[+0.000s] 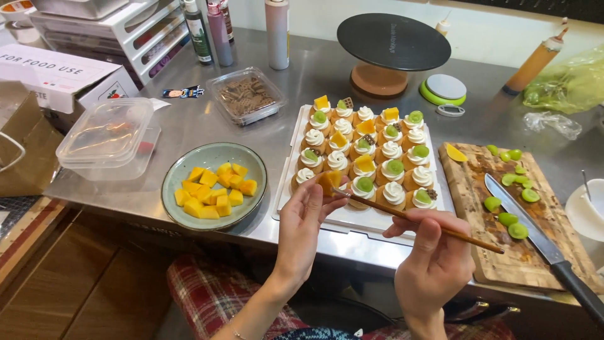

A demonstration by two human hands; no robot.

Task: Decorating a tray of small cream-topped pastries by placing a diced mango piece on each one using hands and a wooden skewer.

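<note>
Right now the work in hand looks like topping: the left hand (303,217) pinches a small orange mango piece (328,181) between thumb and fingertips, and the right hand (434,255) is closed around a pair of wooden chopsticks (415,219) whose tips meet that same piece. The piece sits just off the left fingertips, hovering over the near edge of the white tray (286,189), beside the front-row cream-topped tartlets (368,151). Several tartlets beyond the fingers already carry a mango wedge, a green grape half or a dark chocolate bit; a few in the near rows show only white cream.

By my reading, the piece is being passed from fingers to chopsticks — or steadied by both — so the next move calls for a firm chopstick pinch, a clean release by the left fingers, and a light set-down on bare cream without denting it.

Left of the left hand, a grey-green plate (182,170) holds more mango cubes. Right of the right hand lie a wooden cutting board (472,189) with halved grapes and a long knife (531,230). Farther from both hands stand a cake turntable (393,41), squeeze bottles, a clear tub of chocolate pieces (246,96) and empty plastic containers.

Hard to make out: whether the chopstick tips actually grip the mango or only touch it. The knife handle and a white bowl run off the right edge, and the far tartlets' toppings blur together
</note>
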